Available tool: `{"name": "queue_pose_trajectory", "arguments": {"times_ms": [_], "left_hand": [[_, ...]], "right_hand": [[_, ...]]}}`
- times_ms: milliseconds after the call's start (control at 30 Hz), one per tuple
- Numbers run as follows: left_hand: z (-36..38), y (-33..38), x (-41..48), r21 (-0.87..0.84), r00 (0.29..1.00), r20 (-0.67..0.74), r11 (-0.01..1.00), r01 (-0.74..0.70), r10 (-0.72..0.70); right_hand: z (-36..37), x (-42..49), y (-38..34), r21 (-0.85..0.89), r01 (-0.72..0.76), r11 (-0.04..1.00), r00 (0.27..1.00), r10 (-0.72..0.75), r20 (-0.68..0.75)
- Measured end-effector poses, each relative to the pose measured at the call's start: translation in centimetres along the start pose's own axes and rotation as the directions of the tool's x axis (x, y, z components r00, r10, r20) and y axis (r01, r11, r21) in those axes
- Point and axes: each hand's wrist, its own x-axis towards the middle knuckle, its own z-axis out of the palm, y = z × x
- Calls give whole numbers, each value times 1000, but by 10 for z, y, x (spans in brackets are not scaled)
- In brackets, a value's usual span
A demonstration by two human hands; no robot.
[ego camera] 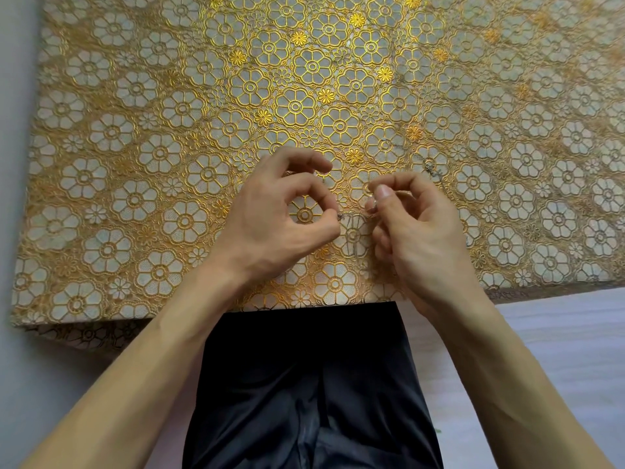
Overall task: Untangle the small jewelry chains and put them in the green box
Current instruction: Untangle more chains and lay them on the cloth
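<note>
While my left hand (287, 211) and right hand (416, 225) each pinch the fine chain (429, 168), its slack trails right across the table (135, 130). Untangling not yet finished, I judge. Green box out of view; nothing seen stowed.

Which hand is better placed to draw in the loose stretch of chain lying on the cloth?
Right, probably. The chain trails on the tablecloth just beyond the right hand, which already pinches it; the left hand sits farther off, pinching another stretch.
</note>
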Motion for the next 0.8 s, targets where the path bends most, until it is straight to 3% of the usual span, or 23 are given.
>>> {"name": "queue_pose_trajectory", "arguments": {"times_ms": [100,200,333,467,533,667,800], "left_hand": [[0,0,0,-8,1000,4,1000,18,-18],[1,0,1,18,1000,-2,1000,15,-15],[1,-1,0,11,1000,-3,1000,14,-13],[1,-1,1,14,1000,-3,1000,14,-14],[2,-2,2,21,1000,-5,1000,3,-3],[2,-2,1,31,1000,-10,999,-7,7],[2,-2,2,17,1000,-16,1000,1,-1]], "right_hand": [[-7,1,-4,164,-85,983,995,76,60],[-12,0,-7,375,-258,890,960,193,203],[-18,2,-8,484,-442,755,870,230,436],[-22,3,-8,562,-535,631,827,255,501],[-23,2,-9,557,-509,656,844,253,474],[-21,0,-8,375,-295,879,943,204,263],[-19,-3,-12,372,-162,914,976,94,194]]}}
